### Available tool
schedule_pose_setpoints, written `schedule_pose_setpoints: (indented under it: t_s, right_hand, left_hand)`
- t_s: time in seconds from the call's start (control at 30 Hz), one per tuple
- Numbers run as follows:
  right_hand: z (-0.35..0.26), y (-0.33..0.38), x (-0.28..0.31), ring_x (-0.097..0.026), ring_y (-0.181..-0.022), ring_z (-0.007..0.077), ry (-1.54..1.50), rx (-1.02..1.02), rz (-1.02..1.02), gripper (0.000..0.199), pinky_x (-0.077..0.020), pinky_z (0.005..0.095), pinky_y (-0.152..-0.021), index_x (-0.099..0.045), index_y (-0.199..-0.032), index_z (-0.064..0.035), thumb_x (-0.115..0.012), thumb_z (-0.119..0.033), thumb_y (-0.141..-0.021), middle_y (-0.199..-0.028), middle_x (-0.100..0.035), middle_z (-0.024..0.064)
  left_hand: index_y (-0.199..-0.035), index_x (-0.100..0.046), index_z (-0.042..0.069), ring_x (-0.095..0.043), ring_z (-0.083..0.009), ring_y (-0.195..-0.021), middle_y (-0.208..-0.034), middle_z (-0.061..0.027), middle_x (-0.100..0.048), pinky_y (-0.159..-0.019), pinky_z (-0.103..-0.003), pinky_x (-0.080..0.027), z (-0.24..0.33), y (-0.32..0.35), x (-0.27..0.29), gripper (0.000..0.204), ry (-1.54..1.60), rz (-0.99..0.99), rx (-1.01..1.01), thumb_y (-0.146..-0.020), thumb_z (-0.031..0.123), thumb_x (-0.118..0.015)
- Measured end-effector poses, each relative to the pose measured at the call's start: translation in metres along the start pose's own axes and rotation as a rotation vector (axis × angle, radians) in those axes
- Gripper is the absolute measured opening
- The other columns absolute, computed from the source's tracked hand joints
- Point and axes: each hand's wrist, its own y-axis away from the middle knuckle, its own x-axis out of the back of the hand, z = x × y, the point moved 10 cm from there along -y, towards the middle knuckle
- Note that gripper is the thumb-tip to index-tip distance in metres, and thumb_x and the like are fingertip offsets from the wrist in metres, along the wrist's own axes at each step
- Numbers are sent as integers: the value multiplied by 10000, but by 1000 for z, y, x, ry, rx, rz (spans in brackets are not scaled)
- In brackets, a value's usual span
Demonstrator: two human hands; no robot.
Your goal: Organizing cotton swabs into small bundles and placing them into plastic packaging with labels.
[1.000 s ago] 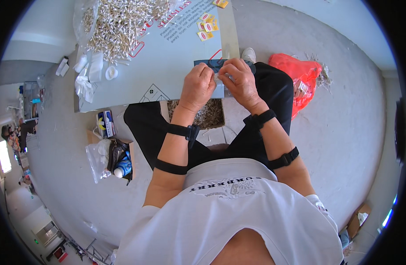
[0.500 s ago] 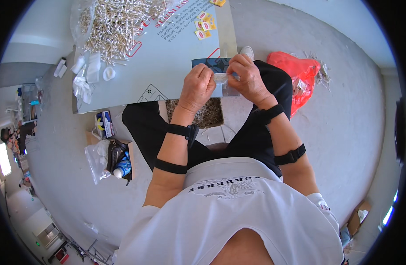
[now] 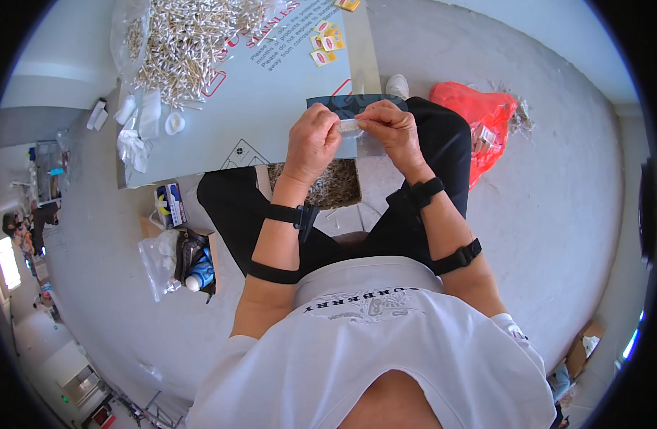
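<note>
Between my hands, above the table's near edge, is a small clear plastic bag [image 3: 349, 126] with something whitish in it. My left hand [image 3: 314, 144] is closed with its fingertips on the bag's left end. At the other end my right hand [image 3: 395, 134] pinches the bag between thumb and fingers. A dark patterned sheet [image 3: 335, 104] lies on the table just beyond them. Farther left spreads a big heap of cotton swabs [image 3: 177, 53], partly in a clear plastic bag [image 3: 130, 44]. Several small yellow packets [image 3: 324, 57] rest at the table's far right.
A small round white container [image 3: 174, 123] and white gloves [image 3: 132, 148] sit at the left of the table [image 3: 221, 114]. Beneath its edge stands a box of swabs [image 3: 335, 184]. On the floor are a red plastic bag [image 3: 464, 104] and a carton of belongings [image 3: 212, 247].
My right hand has shifted slightly left toward my left hand, and its fingers have straightened somewhat. The bag looks shorter between them. Both hands still hold it.
</note>
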Motion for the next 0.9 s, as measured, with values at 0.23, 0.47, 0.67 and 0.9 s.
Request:
schedule_pose_setpoints:
  t_s: [0.23,0.47,0.67,0.9]
  right_hand:
    - [-14,-9,-5,-511,-776,80,242,1,-87,74,-396,221,-677,-717,-850,-5,-723,-9,-777,-824,-563,10]
    - [-23,-4,-7,-553,-717,144,178,108,-1,96,-453,283,-661,-706,-797,-47,-763,-44,-719,-785,-570,33]
    - [-34,-6,-15,-574,-788,273,393,203,-5,86,-472,351,-693,-656,-770,-37,-717,-29,-711,-787,-564,88]
    - [-54,-4,-31,-550,-852,324,722,366,-40,85,-466,389,-731,-614,-772,-22,-688,-51,-742,-819,-558,110]
  left_hand:
    - [-781,-594,20,-564,-173,-662,-786,-60,-549,-559,-307,-459,-26,1,-7,119,173,-109,273,-718,-56,-660]
    - [-795,-644,48,-577,-204,-692,-792,-60,-530,-593,-311,-480,-16,-3,-7,149,161,-6,179,-693,19,-750]
    - [-741,-566,38,-550,-292,-804,-811,-86,-546,-687,-394,-478,12,-12,-12,140,-121,-41,-48,-676,-14,-678]
    - [-724,-539,24,-542,-326,-817,-792,-111,-539,-713,-429,-483,-3,-18,-18,100,-29,-179,22,-697,-16,-626]
